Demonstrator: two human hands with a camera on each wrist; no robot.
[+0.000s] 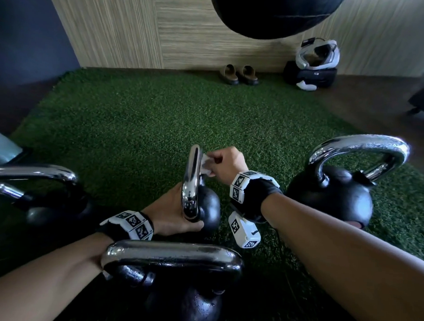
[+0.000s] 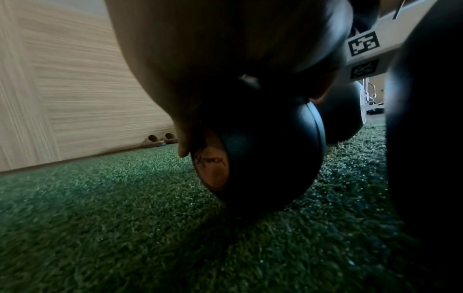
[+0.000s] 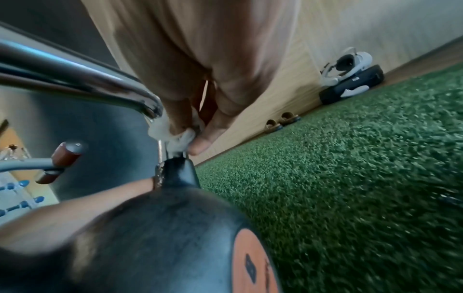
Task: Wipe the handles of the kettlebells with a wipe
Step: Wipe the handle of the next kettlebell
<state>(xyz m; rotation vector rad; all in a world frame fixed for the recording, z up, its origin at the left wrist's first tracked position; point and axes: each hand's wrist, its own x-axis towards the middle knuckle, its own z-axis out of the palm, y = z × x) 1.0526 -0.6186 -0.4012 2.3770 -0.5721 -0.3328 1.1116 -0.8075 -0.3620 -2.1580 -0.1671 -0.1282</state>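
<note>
A small black kettlebell [image 1: 208, 208] with a chrome handle [image 1: 192, 181] stands in the middle of the green turf [image 1: 135, 124]. My left hand [image 1: 173, 214] grips the near leg of that handle low down, by the ball. My right hand [image 1: 224, 162] pinches a crumpled white wipe [image 1: 207, 165] against the far leg of the handle. The right wrist view shows the wipe [image 3: 172, 132] pressed to the chrome handle [image 3: 82, 79] just above the black ball [image 3: 160, 241]. In the left wrist view my palm [image 2: 200, 59] hides the handle above the ball [image 2: 270, 158].
Three more kettlebells stand around: a big one [image 1: 335, 188] at right, one [image 1: 178, 279] close in front, one [image 1: 48, 198] at left. Slippers [image 1: 238, 74] and a white helmet [image 1: 316, 54] on a black box sit by the wooden wall. A black bag [image 1: 273, 13] hangs overhead.
</note>
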